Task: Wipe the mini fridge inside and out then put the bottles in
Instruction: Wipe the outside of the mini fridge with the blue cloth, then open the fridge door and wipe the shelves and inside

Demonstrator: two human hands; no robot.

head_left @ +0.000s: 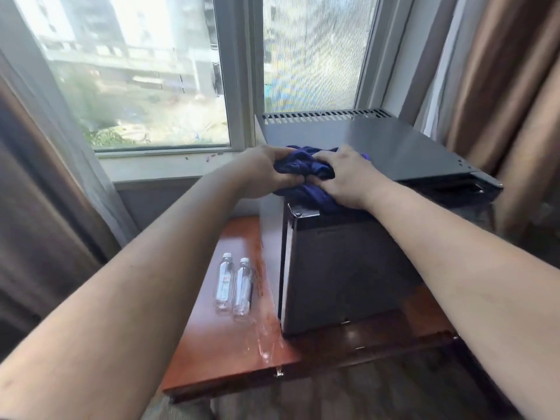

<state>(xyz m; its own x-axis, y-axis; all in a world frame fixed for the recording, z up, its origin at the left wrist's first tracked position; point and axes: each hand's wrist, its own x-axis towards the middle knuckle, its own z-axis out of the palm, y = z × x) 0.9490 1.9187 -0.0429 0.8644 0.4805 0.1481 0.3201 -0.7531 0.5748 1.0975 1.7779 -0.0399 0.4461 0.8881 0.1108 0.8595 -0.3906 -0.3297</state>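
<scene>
Both bare hands are bunched on a dark blue crumpled cloth at the front edge of the top of a small dark grey metal mini fridge, which sits on a reddish-brown glossy wooden table under a window. The left hand has its fingers curled together and clamped on the left end of the cloth; the right hand presses down with fingers closed over the right end, so the rag is gathered between them, likely being folded or wadded into a pad before wiping, or squeezed. The cloth rests touching the fridge top near the front left corner, part of it draping over the door's upper edge. The fridge door looks shut from this angle, though the right front corner shows a dark gap that can't be read clearly. Two small clear plastic water bottles with white caps lie flat side by side on the table just left of the fridge, caps toward the window, probably parked there to keep the interior free for wiping and close for loading after. A wet streak or glare runs along the table beside the bottles; can't tell which. Brown curtains hang on both sides. Judgement: an early stage, exterior top being wiped, inside apparently not yet done, bottles not yet in. Next the door needs opening, which calls for freeing one hand from the cloth.
</scene>
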